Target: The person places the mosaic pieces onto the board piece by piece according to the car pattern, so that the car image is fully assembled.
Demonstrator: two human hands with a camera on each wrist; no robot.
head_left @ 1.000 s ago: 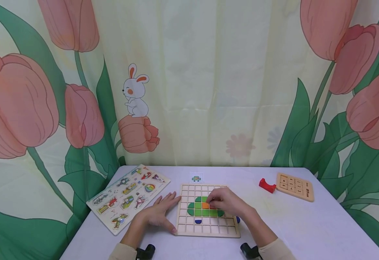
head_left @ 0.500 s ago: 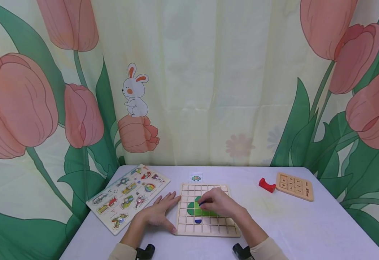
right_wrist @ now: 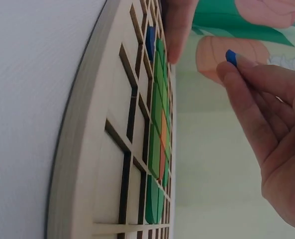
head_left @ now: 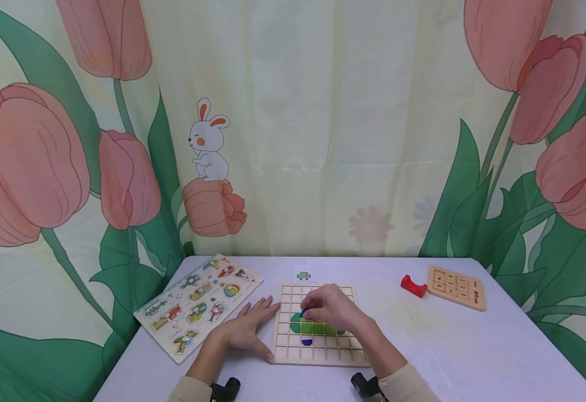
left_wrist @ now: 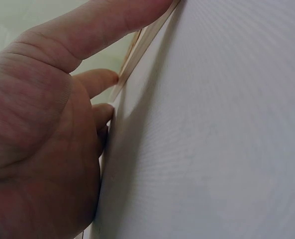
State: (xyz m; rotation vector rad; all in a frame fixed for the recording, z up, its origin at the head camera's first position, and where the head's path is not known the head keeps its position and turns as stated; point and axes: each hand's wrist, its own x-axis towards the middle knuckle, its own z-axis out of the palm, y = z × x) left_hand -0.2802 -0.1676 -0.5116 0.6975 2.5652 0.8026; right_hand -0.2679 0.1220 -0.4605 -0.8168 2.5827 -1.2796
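A wooden grid board [head_left: 323,355] lies on the table with green and orange pieces set in its cells. Above it, my right hand [head_left: 335,307] pinches a small blue piece [right_wrist: 231,57] between thumb and fingertips; the right wrist view shows it clear of the board. A blue half-round piece [head_left: 306,342] sits in a cell near the front of the green pieces [head_left: 318,329]. An orange piece [right_wrist: 162,132] shows among the green in the right wrist view. My left hand [head_left: 245,332] is spread, its thumb and fingertips touching the board's left edge.
A picture puzzle board [head_left: 197,307] lies to the left. Behind the grid board is a small pattern card [head_left: 303,274]. A red arch-shaped block [head_left: 413,286] and a wooden number board [head_left: 456,287] lie at the right. A printed curtain [head_left: 298,139] hangs behind the table.
My right hand has moved left over the grid board. The blue piece at the board's right edge is gone from there, and a blue piece now shows in the right fingertips. The left hand stays put.
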